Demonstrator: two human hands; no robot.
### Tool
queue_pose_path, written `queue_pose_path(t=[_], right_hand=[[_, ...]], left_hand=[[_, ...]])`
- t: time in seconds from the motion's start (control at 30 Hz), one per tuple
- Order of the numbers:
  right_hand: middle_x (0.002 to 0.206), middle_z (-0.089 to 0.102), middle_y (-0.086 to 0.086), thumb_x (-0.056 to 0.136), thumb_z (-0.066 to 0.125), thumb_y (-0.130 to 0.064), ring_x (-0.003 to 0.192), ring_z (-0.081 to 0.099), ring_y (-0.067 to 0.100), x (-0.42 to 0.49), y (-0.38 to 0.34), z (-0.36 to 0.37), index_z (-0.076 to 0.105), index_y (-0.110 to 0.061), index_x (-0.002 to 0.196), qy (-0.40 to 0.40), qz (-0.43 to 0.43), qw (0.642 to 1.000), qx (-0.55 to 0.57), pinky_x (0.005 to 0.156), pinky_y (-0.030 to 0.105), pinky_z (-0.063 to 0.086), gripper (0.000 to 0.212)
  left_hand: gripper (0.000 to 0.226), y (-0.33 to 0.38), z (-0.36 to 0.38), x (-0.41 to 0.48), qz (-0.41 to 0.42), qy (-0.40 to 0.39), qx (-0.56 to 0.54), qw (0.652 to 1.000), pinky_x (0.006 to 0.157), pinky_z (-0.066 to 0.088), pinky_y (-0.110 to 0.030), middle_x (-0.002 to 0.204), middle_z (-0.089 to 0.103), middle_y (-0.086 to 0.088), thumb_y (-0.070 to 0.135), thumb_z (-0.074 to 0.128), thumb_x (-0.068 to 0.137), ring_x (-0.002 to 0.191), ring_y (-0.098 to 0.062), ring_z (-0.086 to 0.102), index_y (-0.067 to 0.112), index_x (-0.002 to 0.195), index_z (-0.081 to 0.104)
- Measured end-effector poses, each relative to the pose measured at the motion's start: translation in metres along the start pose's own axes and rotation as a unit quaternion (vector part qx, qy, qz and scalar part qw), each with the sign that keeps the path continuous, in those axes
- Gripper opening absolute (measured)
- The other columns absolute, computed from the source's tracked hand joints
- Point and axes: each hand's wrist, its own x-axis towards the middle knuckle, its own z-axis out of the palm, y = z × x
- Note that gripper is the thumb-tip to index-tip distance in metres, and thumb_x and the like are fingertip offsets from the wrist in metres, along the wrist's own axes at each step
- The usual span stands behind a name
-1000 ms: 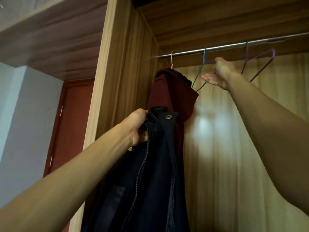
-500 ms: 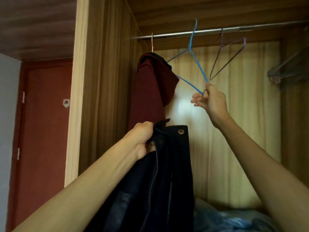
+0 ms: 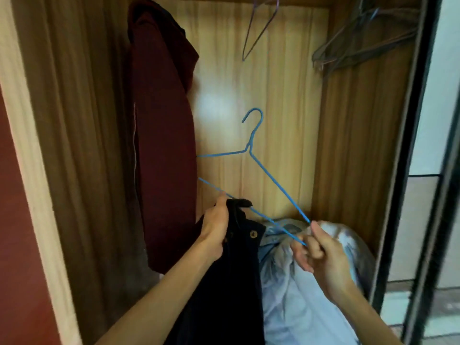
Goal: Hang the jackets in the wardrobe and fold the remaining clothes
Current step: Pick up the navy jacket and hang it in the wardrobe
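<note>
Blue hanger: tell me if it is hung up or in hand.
In hand: the blue hanger hooks onto nothing; the right hand pinches its corner.

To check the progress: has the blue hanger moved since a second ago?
Yes, downward. The blue hanger now has its hook far below the purple hanger, beside the middle of the maroon jacket; the right hand pinches its corner.

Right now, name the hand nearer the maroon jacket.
Left. The left hand is just beside the maroon jacket; the right hand, holding the blue hanger, is farther right.
</note>
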Motion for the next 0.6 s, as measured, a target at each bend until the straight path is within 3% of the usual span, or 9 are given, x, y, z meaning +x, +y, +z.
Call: queue_pose_path(t=[0.13,0.2,0.27,0.33,0.37,0.43,0.47,0.53,0.6], right_hand=[[0.053,0.022,0.008,0.090,0.053,-0.037,0.042,0.031,0.017,-0.042,-0.003,-0.040,0.022,-0.023,0.040,-0.021,0.070,0.997,0.023,0.043,0.023,0.022,0.060],[0.063,0.016,0.010,0.079,0.073,-0.048,0.048,0.032,0.018,-0.062,-0.002,-0.065,0.020,-0.022,0.043,-0.070,0.119,0.990,0.036,0.044,0.023,0.032,0.069],[0.065,0.028,0.012,0.063,0.084,-0.055,0.050,0.037,0.020,-0.084,-0.006,-0.088,0.018,-0.019,0.045,-0.103,0.166,0.981,0.020,0.049,0.025,0.037,0.078],[0.069,0.044,0.014,0.059,0.085,-0.054,0.056,0.044,0.025,-0.102,-0.011,-0.117,0.026,-0.016,0.041,-0.117,0.197,0.973,0.011,0.057,0.029,0.039,0.073],[0.075,0.053,0.017,0.062,0.082,-0.052,0.064,0.051,0.029,-0.110,-0.017,-0.129,0.041,-0.014,0.041,-0.130,0.203,0.970,-0.012,0.061,0.032,0.040,0.061],[0.107,0.071,0.016,0.067,0.075,-0.049,0.096,0.065,0.031,-0.122,-0.031,-0.150,0.075,-0.006,0.076,-0.136,0.217,0.963,-0.091,0.077,0.032,0.050,0.045],[0.121,0.070,0.012,0.065,0.077,-0.051,0.110,0.065,0.028,-0.125,-0.040,-0.160,0.077,-0.003,0.095,-0.132,0.228,0.956,-0.131,0.087,0.033,0.052,0.057],[0.126,0.070,0.007,0.062,0.082,-0.056,0.118,0.065,0.023,-0.130,-0.058,-0.172,0.074,-0.006,0.112,-0.117,0.233,0.940,-0.219,0.100,0.037,0.049,0.071],[0.115,0.074,0.007,0.080,0.077,-0.041,0.106,0.069,0.024,-0.132,-0.071,-0.176,0.067,-0.009,0.121,-0.107,0.225,0.932,-0.263,0.099,0.039,0.050,0.053]], left_hand=[[0.075,-0.041,0.016,-0.008,-0.031,-0.032,0.018,0.999,0.095,0.053,-0.043,0.098,0.073,-0.003,0.089,0.047,0.072,0.094,-0.024,0.069,0.021,0.097,0.064],[0.066,-0.060,0.023,-0.016,-0.040,-0.043,0.060,0.996,0.100,0.050,-0.042,0.111,0.067,-0.002,0.082,0.051,0.078,0.104,-0.024,0.064,0.022,0.103,0.061],[0.047,-0.078,0.034,-0.026,-0.015,-0.024,0.108,0.994,0.097,0.051,-0.041,0.110,0.068,-0.006,0.063,0.055,0.090,0.101,-0.025,0.064,0.018,0.098,0.064],[0.035,-0.094,0.048,-0.043,0.030,-0.029,0.170,0.985,0.079,0.048,-0.035,0.094,0.065,-0.009,0.041,0.050,0.099,0.086,-0.023,0.061,0.011,0.087,0.061],[0.034,-0.100,0.055,-0.053,0.055,-0.037,0.207,0.976,0.072,0.043,-0.034,0.087,0.061,-0.011,0.036,0.047,0.101,0.080,-0.023,0.057,0.009,0.083,0.058],[0.041,-0.112,0.070,-0.076,0.100,-0.048,0.290,0.951,0.067,0.034,-0.035,0.075,0.055,-0.011,0.032,0.045,0.103,0.076,-0.024,0.054,0.008,0.071,0.050],[0.045,-0.118,0.076,-0.088,0.125,-0.057,0.326,0.935,0.065,0.030,-0.035,0.069,0.054,-0.011,0.030,0.046,0.104,0.075,-0.026,0.054,0.010,0.064,0.046],[0.048,-0.135,0.088,-0.111,0.171,-0.097,0.376,0.905,0.065,0.029,-0.033,0.063,0.052,-0.010,0.028,0.049,0.104,0.072,-0.029,0.054,0.016,0.058,0.039],[0.047,-0.154,0.100,-0.132,0.204,-0.142,0.413,0.876,0.064,0.031,-0.033,0.058,0.047,-0.003,0.028,0.050,0.103,0.066,-0.028,0.053,0.016,0.059,0.038]])
